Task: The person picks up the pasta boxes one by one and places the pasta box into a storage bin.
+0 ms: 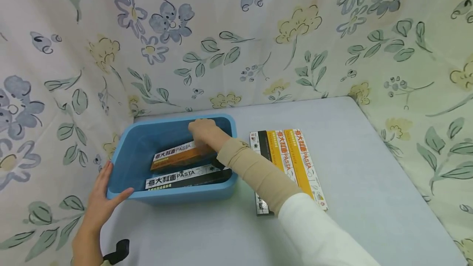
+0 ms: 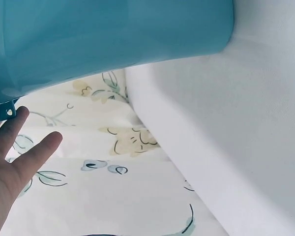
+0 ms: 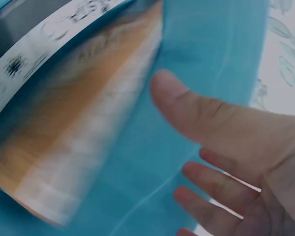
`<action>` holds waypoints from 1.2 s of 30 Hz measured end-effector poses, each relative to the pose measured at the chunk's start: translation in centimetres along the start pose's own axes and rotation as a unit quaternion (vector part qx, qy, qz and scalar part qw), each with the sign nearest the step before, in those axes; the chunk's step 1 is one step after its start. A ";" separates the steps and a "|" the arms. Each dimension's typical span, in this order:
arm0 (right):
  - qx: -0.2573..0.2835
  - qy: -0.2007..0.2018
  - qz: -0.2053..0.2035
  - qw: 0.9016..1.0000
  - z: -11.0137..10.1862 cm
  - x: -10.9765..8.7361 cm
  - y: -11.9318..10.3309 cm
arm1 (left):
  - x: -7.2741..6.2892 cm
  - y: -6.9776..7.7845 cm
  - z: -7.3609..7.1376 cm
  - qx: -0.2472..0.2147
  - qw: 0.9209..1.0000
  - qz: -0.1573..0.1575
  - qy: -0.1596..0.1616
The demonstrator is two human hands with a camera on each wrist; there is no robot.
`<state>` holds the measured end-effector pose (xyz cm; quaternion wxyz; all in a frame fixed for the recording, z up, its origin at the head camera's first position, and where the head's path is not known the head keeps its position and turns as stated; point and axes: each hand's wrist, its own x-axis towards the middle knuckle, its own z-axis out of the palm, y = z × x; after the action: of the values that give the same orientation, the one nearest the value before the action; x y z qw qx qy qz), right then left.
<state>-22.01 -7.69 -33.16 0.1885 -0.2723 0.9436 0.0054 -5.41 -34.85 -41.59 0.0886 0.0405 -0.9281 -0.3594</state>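
A blue plastic bin (image 1: 173, 196) stands at the back left of the table. Inside lie an orange-and-white pasta box (image 1: 173, 159) and, nearer its front wall, a black-and-white pasta box (image 1: 184, 179). My right hand (image 1: 207, 131) is in the bin over the far end of the orange box, which it partly hides. In the right wrist view the thumb (image 3: 174, 93) and fingers are spread apart beside the orange box (image 3: 73, 123), holding nothing. My left hand (image 1: 100, 200) touches the bin's left front corner with spread, fairly straight fingers; the left wrist view shows them by the bin's handle (image 2: 9, 112).
Right of the bin, a black-and-white pasta box (image 1: 263, 141) and two yellow-and-white pasta boxes (image 1: 301, 155) lie side by side on the white table (image 1: 354, 184), partly behind my right forearm. A flowered curtain (image 1: 240, 44) hangs along the back and sides.
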 end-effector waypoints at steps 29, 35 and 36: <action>0.439 0.231 -0.134 0.858 -2.0 -8.1 8.1 | 0.0 -0.1 0.1 0.000 1.000 0.006 0.009; 0.444 0.295 -0.107 0.840 1.3 -12.0 11.6 | 0.0 -0.3 0.0 -0.002 1.000 0.010 0.007; 0.437 0.303 -0.100 0.841 2.0 -12.6 12.2 | -0.1 -0.3 0.0 -0.001 1.000 0.008 0.005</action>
<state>-17.72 9.36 -31.60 -0.0074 -0.2425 0.8261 -0.5086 -5.35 -35.11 -41.80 0.0964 0.0346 -0.9275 -0.3596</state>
